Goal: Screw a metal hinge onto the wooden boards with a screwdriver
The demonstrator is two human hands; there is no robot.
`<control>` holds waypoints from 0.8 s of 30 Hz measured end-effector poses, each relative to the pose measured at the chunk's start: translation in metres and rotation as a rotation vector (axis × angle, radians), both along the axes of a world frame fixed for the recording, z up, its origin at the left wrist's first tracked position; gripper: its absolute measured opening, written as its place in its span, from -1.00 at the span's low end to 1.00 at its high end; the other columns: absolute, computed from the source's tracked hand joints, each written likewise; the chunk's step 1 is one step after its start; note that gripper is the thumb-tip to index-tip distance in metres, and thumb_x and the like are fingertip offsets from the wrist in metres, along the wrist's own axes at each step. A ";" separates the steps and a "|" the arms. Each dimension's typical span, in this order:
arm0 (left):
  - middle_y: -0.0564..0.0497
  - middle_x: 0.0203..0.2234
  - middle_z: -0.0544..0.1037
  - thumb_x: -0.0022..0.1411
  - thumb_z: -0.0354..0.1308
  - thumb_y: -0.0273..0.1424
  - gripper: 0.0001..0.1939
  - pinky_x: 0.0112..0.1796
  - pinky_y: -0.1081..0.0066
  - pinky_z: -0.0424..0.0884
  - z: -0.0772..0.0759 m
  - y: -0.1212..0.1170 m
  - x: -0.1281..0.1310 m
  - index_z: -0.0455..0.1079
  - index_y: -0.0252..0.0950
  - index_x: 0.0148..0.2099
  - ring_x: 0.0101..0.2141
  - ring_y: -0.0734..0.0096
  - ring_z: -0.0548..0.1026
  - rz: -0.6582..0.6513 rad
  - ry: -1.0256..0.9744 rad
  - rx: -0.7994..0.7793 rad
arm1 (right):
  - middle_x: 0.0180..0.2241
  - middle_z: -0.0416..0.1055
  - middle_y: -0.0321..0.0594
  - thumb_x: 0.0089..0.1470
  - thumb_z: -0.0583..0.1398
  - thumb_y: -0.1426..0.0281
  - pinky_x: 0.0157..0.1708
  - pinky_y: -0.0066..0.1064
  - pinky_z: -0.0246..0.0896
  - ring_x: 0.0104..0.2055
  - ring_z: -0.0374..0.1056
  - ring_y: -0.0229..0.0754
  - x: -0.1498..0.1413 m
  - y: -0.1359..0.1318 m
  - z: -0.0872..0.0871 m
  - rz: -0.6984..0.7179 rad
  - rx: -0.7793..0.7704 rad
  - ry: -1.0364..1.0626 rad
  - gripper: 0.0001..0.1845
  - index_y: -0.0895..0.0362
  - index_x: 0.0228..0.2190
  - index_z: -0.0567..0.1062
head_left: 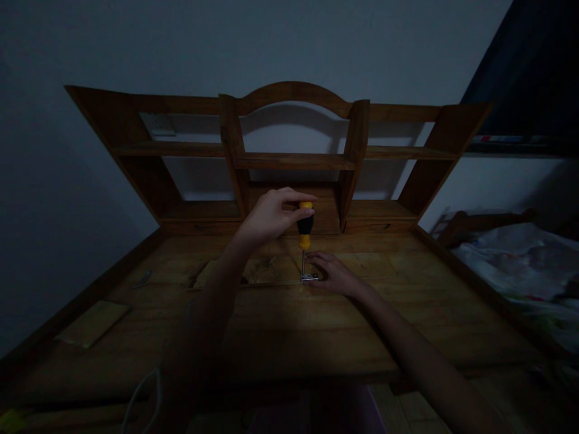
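A screwdriver [306,224] with a yellow and black handle stands nearly upright over the desk. My left hand [271,214] is closed on the top of its handle, with thumb and fingers around the yellow end. Its shaft runs down to a small shiny metal piece [310,277], possibly a hinge or bracket, lying on the wooden desktop [316,319]. On the right of that piece, my right hand [333,274] rests low with its fingers and thumb around the piece's end. The tip of the shaft is too small to make out against the metal.
A wooden shelf unit [294,161] stands along the desk's back. To the left lie a flat wooden piece [93,323] and a small metal object [143,279]. A pale cord [156,386] loops at the front left. A bed with pale covers [515,259] stands at right.
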State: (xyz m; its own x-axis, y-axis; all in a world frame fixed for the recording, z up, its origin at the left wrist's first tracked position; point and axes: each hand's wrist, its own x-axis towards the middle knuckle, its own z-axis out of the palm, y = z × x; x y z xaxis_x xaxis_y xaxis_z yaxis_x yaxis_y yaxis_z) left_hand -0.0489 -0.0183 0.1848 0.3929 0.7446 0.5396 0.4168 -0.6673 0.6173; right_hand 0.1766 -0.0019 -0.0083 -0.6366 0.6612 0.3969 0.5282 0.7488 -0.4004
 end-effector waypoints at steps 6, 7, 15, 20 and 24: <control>-0.12 -0.06 0.61 0.21 0.26 -0.24 -0.66 -0.04 0.24 0.51 0.004 -0.002 -0.001 0.57 -0.27 -0.01 -0.09 0.24 0.56 -0.032 0.009 -0.033 | 0.19 0.34 -0.06 0.06 0.34 0.12 0.19 -0.04 0.20 0.23 0.27 0.06 0.000 -0.001 0.002 -0.001 -0.007 -0.006 -0.35 0.00 0.15 0.39; -0.12 -0.06 0.61 0.21 0.25 -0.25 -0.66 -0.02 0.23 0.50 0.005 -0.002 -0.001 0.56 -0.28 -0.01 -0.07 0.22 0.56 -0.041 0.011 -0.041 | 0.19 0.34 -0.06 0.06 0.34 0.12 0.19 -0.04 0.20 0.23 0.27 0.06 0.000 -0.002 0.002 -0.004 -0.006 -0.005 -0.35 0.01 0.15 0.39; -0.08 -0.06 0.61 0.26 0.13 -0.40 -0.73 0.03 0.27 0.46 0.003 -0.002 -0.006 0.50 -0.28 0.00 -0.05 0.30 0.56 -0.070 0.023 -0.012 | 0.18 0.34 -0.03 0.08 0.34 0.11 0.19 -0.06 0.21 0.22 0.28 0.05 0.000 -0.001 0.001 -0.011 -0.002 -0.012 -0.37 0.05 0.13 0.40; -0.05 -0.09 0.60 0.20 0.10 -0.46 -0.73 -0.02 0.31 0.51 0.000 -0.004 -0.002 0.47 -0.27 -0.04 -0.11 0.34 0.57 -0.030 0.003 -0.009 | 0.18 0.34 -0.03 0.06 0.35 0.12 0.19 -0.05 0.20 0.22 0.27 0.05 -0.001 -0.001 0.001 0.001 0.012 -0.006 -0.35 0.04 0.14 0.40; -0.03 -0.11 0.60 0.18 0.06 -0.49 -0.71 -0.04 0.33 0.50 -0.001 -0.003 -0.002 0.46 -0.26 -0.06 -0.10 0.34 0.56 -0.017 0.004 0.016 | 0.18 0.34 -0.01 0.06 0.35 0.12 0.19 -0.05 0.20 0.22 0.28 0.06 -0.001 -0.001 0.002 -0.004 0.005 0.000 -0.35 0.05 0.14 0.40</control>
